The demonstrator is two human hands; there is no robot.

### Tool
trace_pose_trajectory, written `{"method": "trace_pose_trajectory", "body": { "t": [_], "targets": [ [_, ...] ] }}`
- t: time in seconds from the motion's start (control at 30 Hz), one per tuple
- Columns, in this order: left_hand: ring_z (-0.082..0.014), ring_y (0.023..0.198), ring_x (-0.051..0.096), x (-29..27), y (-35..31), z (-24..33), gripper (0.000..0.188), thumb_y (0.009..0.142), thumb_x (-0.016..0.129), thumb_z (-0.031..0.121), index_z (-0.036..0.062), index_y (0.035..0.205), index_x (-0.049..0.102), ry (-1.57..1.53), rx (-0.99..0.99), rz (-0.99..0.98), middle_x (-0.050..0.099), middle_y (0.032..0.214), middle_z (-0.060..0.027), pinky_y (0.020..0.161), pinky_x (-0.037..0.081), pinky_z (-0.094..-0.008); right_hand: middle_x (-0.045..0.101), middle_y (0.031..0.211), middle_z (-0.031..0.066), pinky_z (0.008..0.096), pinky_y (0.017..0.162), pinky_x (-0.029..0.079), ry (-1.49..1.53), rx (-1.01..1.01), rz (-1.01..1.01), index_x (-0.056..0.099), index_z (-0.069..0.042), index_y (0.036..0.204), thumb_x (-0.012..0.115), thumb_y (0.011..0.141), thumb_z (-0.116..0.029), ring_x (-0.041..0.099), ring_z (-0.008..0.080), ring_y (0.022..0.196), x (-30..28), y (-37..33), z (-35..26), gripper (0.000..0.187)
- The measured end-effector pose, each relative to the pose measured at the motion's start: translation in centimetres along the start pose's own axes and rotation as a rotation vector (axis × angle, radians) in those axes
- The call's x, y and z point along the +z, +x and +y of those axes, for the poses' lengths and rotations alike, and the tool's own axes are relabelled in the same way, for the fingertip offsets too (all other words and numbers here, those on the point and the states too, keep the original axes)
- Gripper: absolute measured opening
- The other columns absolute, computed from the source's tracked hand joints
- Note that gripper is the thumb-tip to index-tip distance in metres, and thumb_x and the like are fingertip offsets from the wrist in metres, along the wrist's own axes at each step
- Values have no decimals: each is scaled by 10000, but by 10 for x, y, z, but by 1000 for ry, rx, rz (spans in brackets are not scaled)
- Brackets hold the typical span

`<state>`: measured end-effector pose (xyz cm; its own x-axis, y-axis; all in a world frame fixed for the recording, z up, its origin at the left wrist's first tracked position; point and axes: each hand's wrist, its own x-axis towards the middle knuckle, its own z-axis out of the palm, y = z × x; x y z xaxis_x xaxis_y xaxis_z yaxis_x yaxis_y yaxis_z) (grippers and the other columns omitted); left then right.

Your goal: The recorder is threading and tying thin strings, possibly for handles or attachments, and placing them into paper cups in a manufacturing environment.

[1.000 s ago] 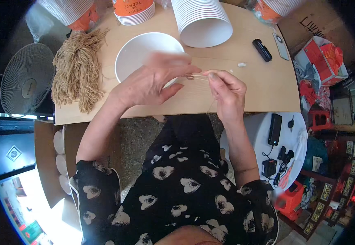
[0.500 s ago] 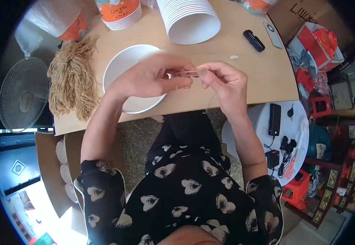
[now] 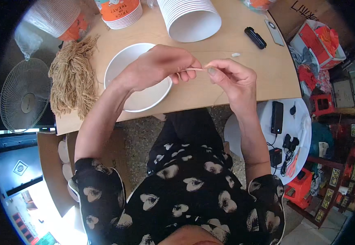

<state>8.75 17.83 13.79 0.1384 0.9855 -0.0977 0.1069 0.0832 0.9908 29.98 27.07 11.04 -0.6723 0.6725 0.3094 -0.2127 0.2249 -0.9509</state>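
Note:
My left hand (image 3: 157,67) is over the white bowl-like tub (image 3: 138,105), its fingers curled together on a thin tan string (image 3: 196,69). Just to its right, my right hand (image 3: 238,81) pinches the same string between thumb and forefinger. A short stretch of string spans the gap between both hands, and a loose end hangs faintly below the right one. Part of the tub is hidden by my left hand and wrist. At the left edge of the table lies a bundle of tan strings (image 3: 73,81).
A stack of white paper buckets (image 3: 196,28) lies on its side at the back of the table (image 3: 206,96). Orange printed buckets (image 3: 120,12) stand behind the tub. At right are a black clip-like object (image 3: 255,37) and a small white piece (image 3: 236,54). A fan (image 3: 26,100) stands left.
Both hands have shifted slightly to the right. My left hand has turned more palm-down, its thumb now out of sight, and the string between the hands is drawn straighter.

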Motion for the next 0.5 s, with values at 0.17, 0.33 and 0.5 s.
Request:
{"method": "trace_pose_trajectory", "body": {
  "t": [0.17,0.33,0.5],
  "targets": [
    [-66,830,608,2,0,0,208,981,612,169,14,1102,681,-64,35,24,684,908,-12,739,488,-209,627,736,-27,163,547,379,-95,-22,-9,700,15,1001,660,922,-58,522,5,638,0,-3,-2,115],
    [-73,839,628,4,0,3,161,937,654,72,6,1077,699,-81,44,84,696,910,-25,777,516,-215,617,706,-27,163,508,341,0,19,36,667,22,959,622,919,-24,486,-8,580,2,-1,-2,75],
    [-81,860,646,4,-4,3,164,926,660,46,0,1080,696,-34,32,120,701,921,-31,801,525,-226,619,709,-30,164,504,339,3,44,25,678,21,979,656,914,-48,483,-3,579,1,1,-6,97]
  ]
}}
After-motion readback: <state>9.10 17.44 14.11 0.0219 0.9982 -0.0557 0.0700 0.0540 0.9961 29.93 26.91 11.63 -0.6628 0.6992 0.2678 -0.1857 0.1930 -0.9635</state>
